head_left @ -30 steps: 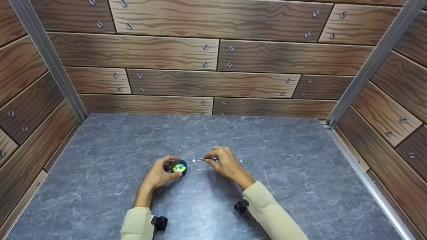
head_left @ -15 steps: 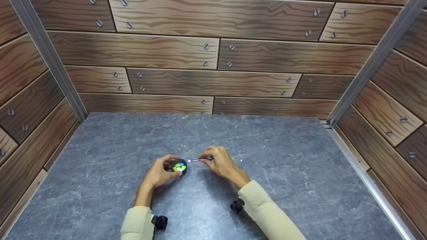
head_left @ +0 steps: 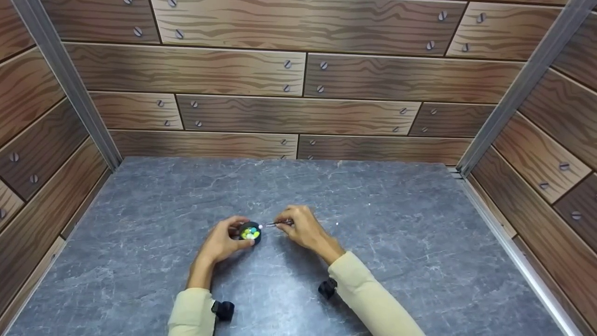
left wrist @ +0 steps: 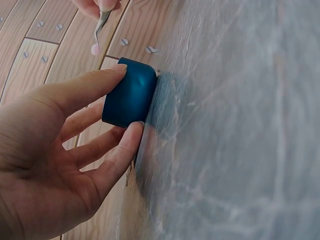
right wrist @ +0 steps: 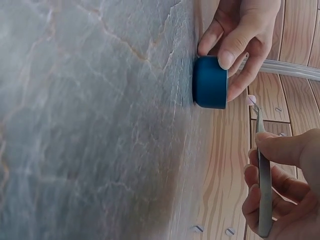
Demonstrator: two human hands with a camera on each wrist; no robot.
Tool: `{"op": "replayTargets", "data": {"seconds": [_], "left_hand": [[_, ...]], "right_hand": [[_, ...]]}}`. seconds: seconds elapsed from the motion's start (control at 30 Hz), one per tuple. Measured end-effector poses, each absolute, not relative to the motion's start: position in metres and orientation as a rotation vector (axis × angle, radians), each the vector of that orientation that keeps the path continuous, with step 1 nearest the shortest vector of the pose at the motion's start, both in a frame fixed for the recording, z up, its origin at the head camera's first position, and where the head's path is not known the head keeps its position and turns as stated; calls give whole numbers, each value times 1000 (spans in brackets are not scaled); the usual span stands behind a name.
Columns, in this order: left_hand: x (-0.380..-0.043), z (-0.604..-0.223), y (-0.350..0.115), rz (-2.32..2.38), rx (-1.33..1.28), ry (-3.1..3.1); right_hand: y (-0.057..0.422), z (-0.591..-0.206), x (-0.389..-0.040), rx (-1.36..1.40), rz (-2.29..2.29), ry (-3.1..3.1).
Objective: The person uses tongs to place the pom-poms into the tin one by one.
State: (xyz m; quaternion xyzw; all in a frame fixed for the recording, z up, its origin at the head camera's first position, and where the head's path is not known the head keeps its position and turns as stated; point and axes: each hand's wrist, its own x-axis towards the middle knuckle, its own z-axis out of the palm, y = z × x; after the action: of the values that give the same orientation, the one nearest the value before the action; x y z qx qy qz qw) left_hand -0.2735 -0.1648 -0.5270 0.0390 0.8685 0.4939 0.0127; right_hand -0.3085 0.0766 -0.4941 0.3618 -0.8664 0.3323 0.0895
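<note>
A small round dark-blue cup [left wrist: 131, 95] stands on the grey marbled table, holding several yellow, white and teal beads [head_left: 250, 234]. My left hand [head_left: 222, 242] grips it from the left, thumb and fingers round its side. In my right hand [head_left: 301, 227] I pinch bent-tip metal tweezers [right wrist: 264, 185]. A pale pink bead [right wrist: 251, 100] sits at the tweezers' tips. In the head view this bead overlaps the cup's right rim; both wrist views show it above the level of the cup's opening, a little to the side.
A tiny white bead [head_left: 337, 224] lies on the table [head_left: 419, 289] right of my right hand, and another white speck [head_left: 369, 204] farther back. Wood-print walls [head_left: 298, 74] with metal corner posts enclose the table at the back and sides. Black wrist cameras [head_left: 224, 311] hang beside both sleeves.
My right hand has moved left, bringing the tweezers and the pink bead from a short distance away up to the cup's rim. The left hand and cup have stayed in place.
</note>
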Motion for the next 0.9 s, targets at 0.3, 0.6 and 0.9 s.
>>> {"op": "replayTargets", "data": {"seconds": [0.3,0.6,0.9], "left_hand": [[-274,-528,-165,1560,145,2704],[-274,-527,-166,1571,149,2694],[-273,-528,-166,1555,151,2711]], "right_hand": [[68,-498,-308,1090,935,-2576],[61,-503,-308,1095,873,-2608],[57,-505,-306,1061,839,-2636]]}}
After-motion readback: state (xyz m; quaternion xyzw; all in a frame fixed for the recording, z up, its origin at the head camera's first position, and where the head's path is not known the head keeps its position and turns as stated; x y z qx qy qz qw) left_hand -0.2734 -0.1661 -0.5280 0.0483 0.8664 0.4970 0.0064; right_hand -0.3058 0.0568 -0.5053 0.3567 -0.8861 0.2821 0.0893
